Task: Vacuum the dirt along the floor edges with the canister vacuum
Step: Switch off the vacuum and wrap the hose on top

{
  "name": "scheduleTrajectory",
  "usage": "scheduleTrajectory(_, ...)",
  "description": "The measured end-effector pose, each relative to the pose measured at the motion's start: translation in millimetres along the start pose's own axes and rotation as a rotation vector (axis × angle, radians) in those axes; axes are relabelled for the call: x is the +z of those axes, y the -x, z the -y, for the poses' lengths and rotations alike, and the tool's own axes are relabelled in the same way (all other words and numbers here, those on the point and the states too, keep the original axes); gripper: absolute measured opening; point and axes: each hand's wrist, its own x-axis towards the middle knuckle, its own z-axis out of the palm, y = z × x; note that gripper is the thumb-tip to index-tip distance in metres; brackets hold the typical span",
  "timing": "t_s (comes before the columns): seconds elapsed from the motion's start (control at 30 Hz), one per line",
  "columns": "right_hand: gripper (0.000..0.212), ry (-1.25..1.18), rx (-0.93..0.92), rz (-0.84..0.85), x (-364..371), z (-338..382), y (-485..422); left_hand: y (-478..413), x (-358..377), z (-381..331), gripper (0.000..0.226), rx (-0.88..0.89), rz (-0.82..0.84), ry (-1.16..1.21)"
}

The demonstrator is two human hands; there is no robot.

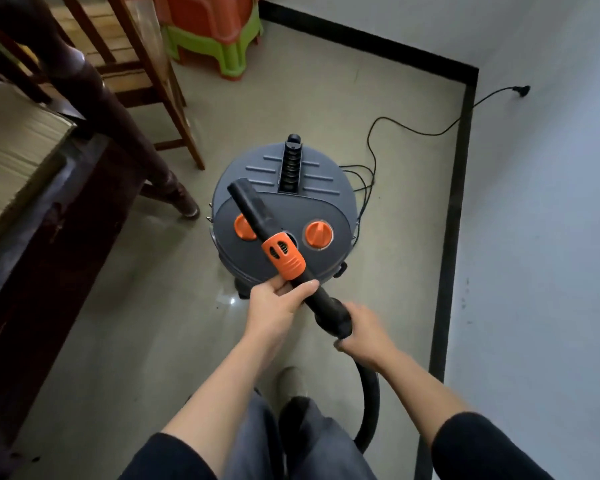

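Canister vacuum [291, 216] stands on the floor [395, 265] near the room's corner, seen from straight above, so its round grey lid hides almost all of the drum below. A black wand [248, 209] is held slantwise over the lid and covers part of the left orange knob [242, 227]; the right knob [318, 234] shows whole. The left hand [274, 306] curls its fingers and thumb round the wand just below the orange collar [284, 256]. The right hand [366, 332] is blurred; it grips the thick upper end of the hose [369, 407], fingers wrapped underneath and hard to make out. The hose loops down behind the right forearm and its far end is hidden, so where it joins the canister cannot be told.

A thin cord [373, 147] lies in loose loops just beside the vacuum's right side and runs up the wall to a plug [521, 90]. Black skirting [456, 216] borders the back and right walls, and a strip of bare floor lies between it and the vacuum. On the left a dark wooden post [125, 126] and a chair [153, 81] stand near the canister; the chair and the stacked plastic stools [219, 46] are cut off by the top edge.
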Motion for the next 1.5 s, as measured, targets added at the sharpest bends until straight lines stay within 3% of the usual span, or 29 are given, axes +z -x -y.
scheduleTrajectory(0.23,0.039,-0.187,0.142,-0.331,-11.4,22.3,1.0,-4.6,5.1,-81.9,0.016,0.027,0.085,-0.045)
scheduleTrajectory(0.43,0.020,-0.263,0.393,-0.557,-14.6,49.1,-6.8,-25.1,-15.6,-146.4,0.013,0.027,0.192,-0.006)
scheduleTrajectory(0.63,0.027,-0.402,0.574,-0.612,-5.2,61.0,-6.5,-53.1,-46.0,-191.0,0.015,0.044,0.209,0.081)
scheduleTrajectory(0.73,0.026,-0.409,0.618,-0.736,-35.8,67.5,-11.3,-64.1,-55.0,-200.2,0.017,-0.002,0.195,0.201)
scheduleTrajectory(0.83,0.028,-0.292,0.517,-0.876,-80.7,72.3,-8.9,-72.4,-59.4,-199.1,0.013,-0.109,0.139,0.382)
scheduleTrajectory(0.97,0.041,-0.011,0.451,-0.920,-136.2,81.9,-2.8,-84.8,-62.5,-188.6,0.030,-0.256,0.068,0.540)
scheduleTrajectory(1.13,0.052,0.388,0.336,-0.924,-184.2,110.5,-11.9,-125.4,-62.5,-178.5,0.033,-0.338,-0.095,0.587)
scheduleTrajectory(1.3,0.053,0.657,0.085,-0.778,-193.6,150.0,-46.7,-158.2,-67.8,-171.3,0.013,-0.364,-0.253,0.492)
scheduleTrajectory(1.37,0.056,0.695,0.009,-0.679,-185.6,157.8,-62.7,-168.5,-74.6,-168.1,0.028,-0.341,-0.373,0.379)
scheduleTrajectory(1.5,0.064,0.735,-0.087,-0.523,-169.8,154.4,-88.3,-184.8,-80.7,-150.9,0.092,-0.275,-0.540,0.190)
